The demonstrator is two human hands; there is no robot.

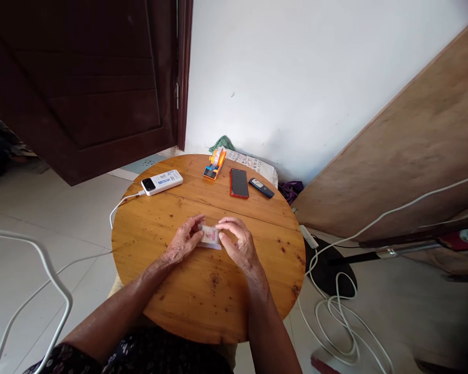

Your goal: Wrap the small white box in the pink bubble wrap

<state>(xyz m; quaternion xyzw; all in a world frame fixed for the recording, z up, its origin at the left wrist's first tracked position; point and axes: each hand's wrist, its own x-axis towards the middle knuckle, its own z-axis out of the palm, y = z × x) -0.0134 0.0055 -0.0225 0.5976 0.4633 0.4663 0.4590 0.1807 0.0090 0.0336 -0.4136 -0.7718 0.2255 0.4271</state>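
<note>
Fingers (232, 227) at packet (210, 236), mid-handling

Your left hand (185, 239) has its thumb at the packet's left edge; can't tell if it's pinching. Your right hand (239, 244) arches loosely by the right edge, thumb and fingers apart, no visible grip. Packet lies on the desk (195, 306), clear film (216, 247) at its near edge. Progress, best guess: packet positioned, not yet released; film sealed or not, can't tell. Beyond: orange tape dispenser (214, 165), untouched; phone (239, 183), dark handset (261, 188) right; white power bank (162, 182) left.
</note>
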